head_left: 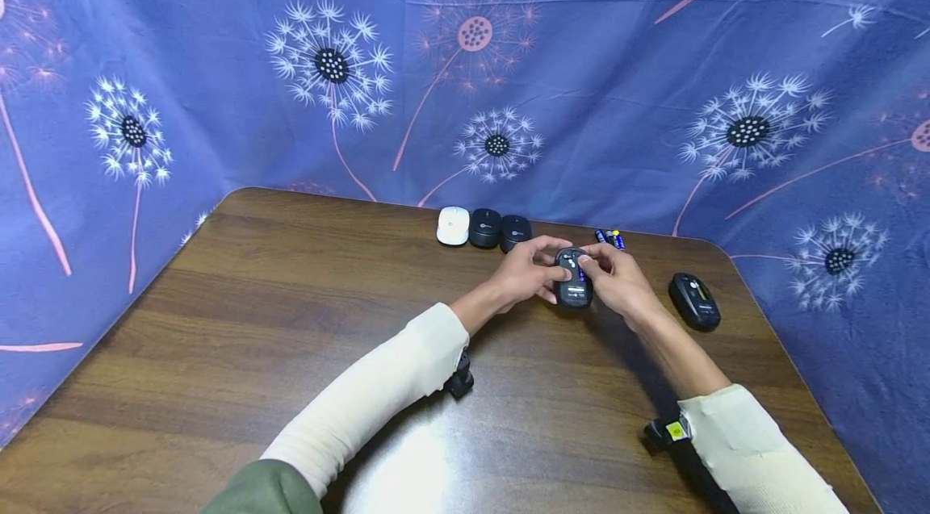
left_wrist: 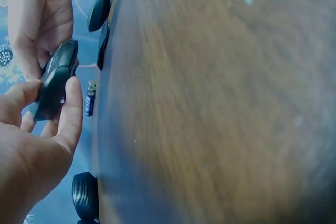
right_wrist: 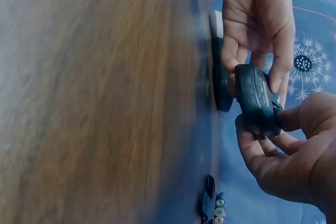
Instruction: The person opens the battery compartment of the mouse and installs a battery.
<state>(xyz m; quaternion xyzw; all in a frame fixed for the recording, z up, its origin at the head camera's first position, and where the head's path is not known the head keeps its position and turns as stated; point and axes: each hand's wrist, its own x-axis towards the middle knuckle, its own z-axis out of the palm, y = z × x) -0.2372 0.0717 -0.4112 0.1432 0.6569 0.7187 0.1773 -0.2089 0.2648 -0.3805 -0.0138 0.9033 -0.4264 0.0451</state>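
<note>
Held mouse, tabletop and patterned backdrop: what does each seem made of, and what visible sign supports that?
Held mouse: probably hard plastic; its dark shell looks smooth and rigid, with a soft sheen.
Tabletop: wood or wood-look laminate, somewhat glossy; streaky brown grain and a bright reflection show, but don't settle which.
Backdrop: likely printed fabric, matte; it hangs with soft creases.

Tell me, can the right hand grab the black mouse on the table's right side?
Probably yes: nothing seems to stand between the right hand and that black mouse. But the hand is holding another mouse, so it might need to let go first.
</note>
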